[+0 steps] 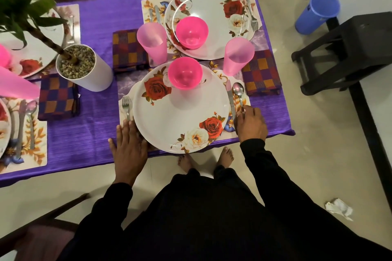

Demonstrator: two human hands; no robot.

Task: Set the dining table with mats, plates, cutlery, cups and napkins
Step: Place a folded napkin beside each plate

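Observation:
A white rose-patterned plate (180,116) lies on a floral mat (246,101) at the table's near edge, with a pink bowl (185,72) on its far rim. My left hand (129,146) rests flat on the mat's left edge, fingertips at the handle of a fork (126,105). My right hand (251,124) touches the handles of a spoon (238,91) and a knife (229,95) right of the plate; the exact grip is hidden. A pink cup (238,56) and a checked napkin (262,73) sit further right. A second setting with plate (209,21), bowl (192,32) and cup (152,42) lies beyond.
A white pot (84,68) with a plant stands left of centre on the purple tablecloth (93,129). More settings and napkins (58,96) fill the left side. A blue cup (318,12) and black stool (347,48) stand right. Crumpled paper (339,208) lies on the floor.

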